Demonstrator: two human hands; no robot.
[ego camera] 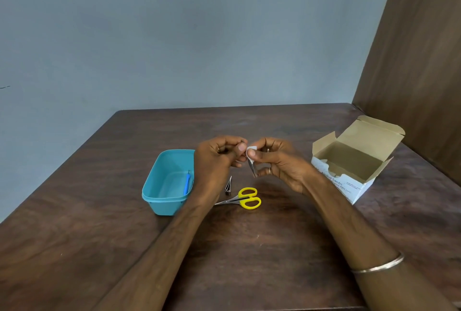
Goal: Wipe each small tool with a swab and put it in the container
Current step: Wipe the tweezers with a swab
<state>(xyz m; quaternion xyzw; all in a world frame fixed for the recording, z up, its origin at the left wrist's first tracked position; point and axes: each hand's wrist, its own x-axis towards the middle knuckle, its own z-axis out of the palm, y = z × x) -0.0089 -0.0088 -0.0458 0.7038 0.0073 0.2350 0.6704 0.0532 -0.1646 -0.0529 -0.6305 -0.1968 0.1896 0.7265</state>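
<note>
Both hands are raised above the middle of the table. My left hand point(220, 158) pinches the top end of a thin metal tool point(252, 168) that hangs downward. My right hand point(273, 161) pinches a small white swab point(250, 153) against that tool. A turquoise container point(159, 196) stands to the left, with a blue-handled tool point(187, 183) lying inside. On the table below the hands lie yellow-handled scissors point(245, 198) and a small dark pointed metal tool point(228, 186).
An open white cardboard box of alcohol swabs point(354, 163) stands at the right, flaps up. The brown wooden table point(249, 248) meets a blue-grey wall behind and a brown panel at the right. A metal bangle point(379, 264) circles my right wrist.
</note>
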